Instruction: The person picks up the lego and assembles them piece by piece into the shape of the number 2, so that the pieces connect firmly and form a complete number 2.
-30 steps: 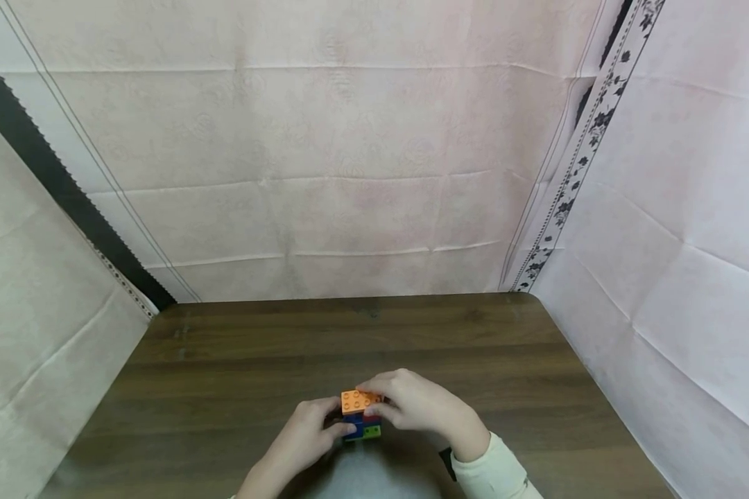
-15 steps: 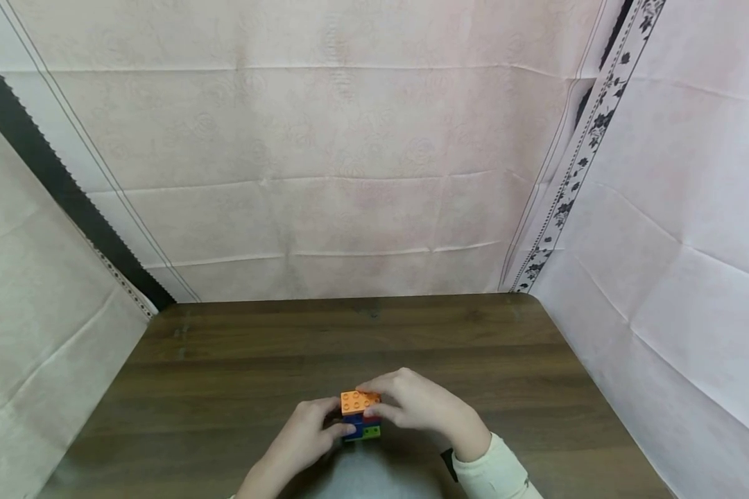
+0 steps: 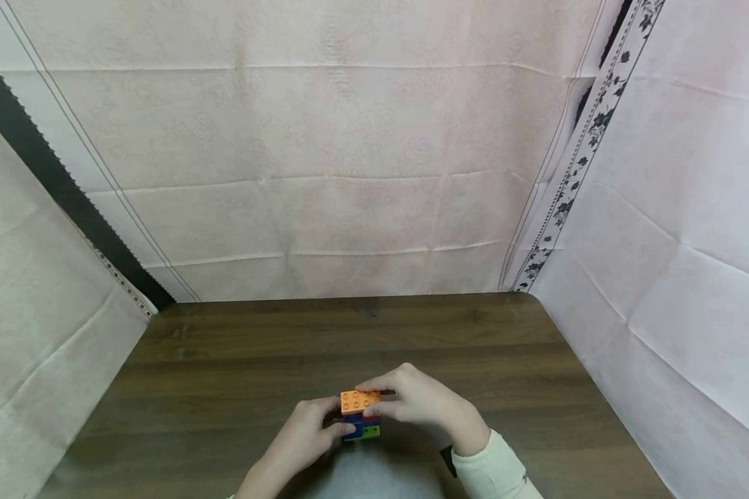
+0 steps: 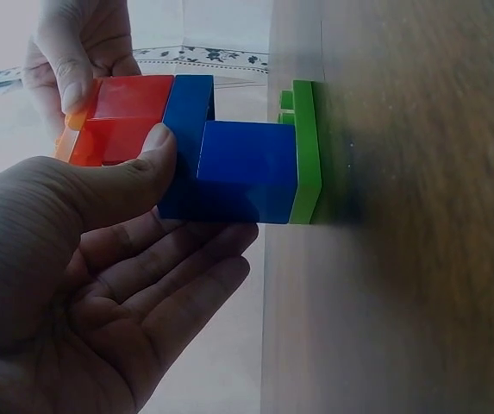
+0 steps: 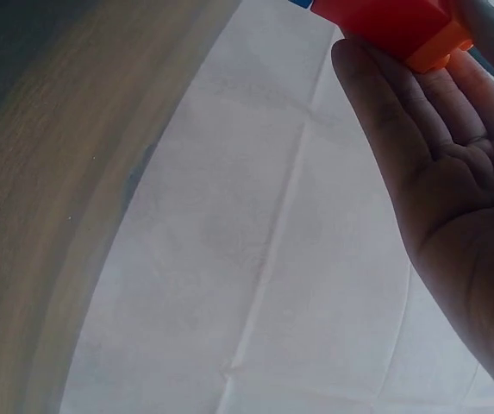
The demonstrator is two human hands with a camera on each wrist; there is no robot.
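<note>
A stack of toy building bricks stands on the table before me. Its top is an orange studded brick [image 3: 353,402]. Below come red bricks [image 4: 130,103], blue bricks [image 4: 247,159] and a thin green brick [image 4: 309,155] at the base. My left hand [image 3: 307,435] grips the stack from the left, its thumb across the blue and red bricks and its fingers behind. From the right, my right hand [image 3: 426,405] pinches the top end, index finger at the far edge of the orange brick and thumb at the near side. In the right wrist view its fingers touch the orange and red bricks.
The brown wooden table [image 3: 256,360] spreads around the stack. Pale cloth hangs behind it [image 3: 374,152], with more cloth at the left and right sides. A rounded pale grey shape [image 3: 362,475] lies at the near edge below the stack.
The right hand's knuckles have risen slightly, and the gap between its index finger and thumb shows more. Left hand and stack look nearly still.
</note>
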